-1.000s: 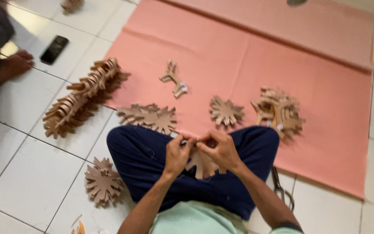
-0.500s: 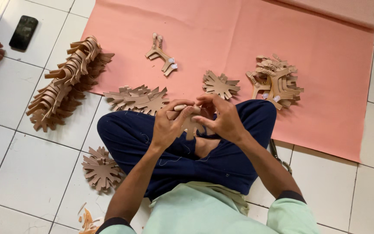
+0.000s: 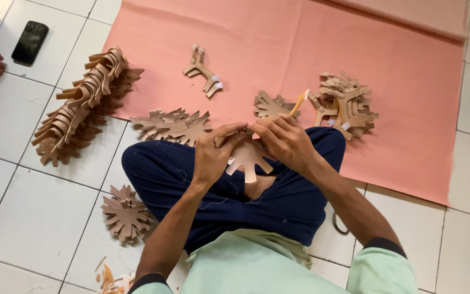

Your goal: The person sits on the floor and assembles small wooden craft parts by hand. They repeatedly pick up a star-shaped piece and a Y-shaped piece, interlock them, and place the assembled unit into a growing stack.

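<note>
Head view: person sits cross-legged on tiled floor [image 3: 23, 218] at near edge of pink cloth [image 3: 300, 49]. Left hand [image 3: 213, 155] and right hand [image 3: 285, 140] both closed on tan leather cutout [image 3: 247, 158], held over lap. Right hand also grips small yellow tool [image 3: 299, 102]. Stacks of leather cutouts [image 3: 77, 109] lie at cloth's left edge; black phone [image 3: 30, 41] near floor's far-left corner.
</note>
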`<state>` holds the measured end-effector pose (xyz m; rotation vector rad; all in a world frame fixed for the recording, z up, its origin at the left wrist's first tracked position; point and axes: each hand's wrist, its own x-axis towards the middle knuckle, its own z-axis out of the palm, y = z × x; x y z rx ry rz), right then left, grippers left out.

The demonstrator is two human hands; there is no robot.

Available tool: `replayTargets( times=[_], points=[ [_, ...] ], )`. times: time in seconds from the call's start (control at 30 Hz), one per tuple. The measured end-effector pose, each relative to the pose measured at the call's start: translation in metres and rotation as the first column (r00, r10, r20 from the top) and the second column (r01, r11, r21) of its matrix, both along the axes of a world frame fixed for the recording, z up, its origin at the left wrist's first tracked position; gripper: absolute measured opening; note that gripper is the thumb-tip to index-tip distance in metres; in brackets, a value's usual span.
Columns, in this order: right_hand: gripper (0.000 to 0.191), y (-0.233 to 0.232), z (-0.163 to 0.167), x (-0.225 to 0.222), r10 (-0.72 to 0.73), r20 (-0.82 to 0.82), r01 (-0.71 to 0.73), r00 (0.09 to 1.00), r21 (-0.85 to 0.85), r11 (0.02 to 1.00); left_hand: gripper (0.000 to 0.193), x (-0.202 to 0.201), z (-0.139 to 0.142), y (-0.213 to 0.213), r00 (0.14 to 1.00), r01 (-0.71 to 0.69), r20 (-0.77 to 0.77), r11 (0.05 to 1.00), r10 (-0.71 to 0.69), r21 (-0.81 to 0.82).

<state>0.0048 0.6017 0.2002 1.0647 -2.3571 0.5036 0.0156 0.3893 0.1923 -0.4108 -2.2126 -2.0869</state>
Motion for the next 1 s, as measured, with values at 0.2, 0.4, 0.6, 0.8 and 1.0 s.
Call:
replayTargets(
  times=[0.2, 0.4, 0.6, 0.8, 1.0],
  points=[
    [0.038, -0.004, 0.003, -0.002, -0.001, 0.401, 0.08, 0.916, -0.18, 0.98, 0.022, -0.004, 0.003, -0.003, 0.977, 0.003, 0.211, 0.982, 0.037, -0.187],
    [0.029, -0.009, -0.006, 0.004, 0.119, 0.618, 0.126, 0.777, -0.338, 0.933, 0.023, 0.001, -0.016, -0.004, 0.999, -0.012, 0.029, 0.999, 0.013, -0.038],
    [0.025, -0.006, -0.034, 0.011, 0.092, 0.751, 0.224, 0.654, -0.308, 0.925, 0.022, 0.002, -0.046, -0.017, 0.996, 0.074, -0.04, 0.997, -0.075, -0.034],
    [0.027, -0.015, -0.061, 0.014, 0.415, 0.798, 0.344, 0.438, -0.575, 0.742, 0.051, -0.017, -0.064, -0.026, 0.831, 0.137, 0.33, 0.739, -0.448, 0.659],
    [0.015, -0.024, -0.072, 0.021, 0.522, 0.643, 0.159, 0.56, -0.702, 0.694, 0.032, -0.013, -0.106, -0.009, 0.85, 0.516, -0.101, 0.778, -0.517, 0.359]
  ],
)
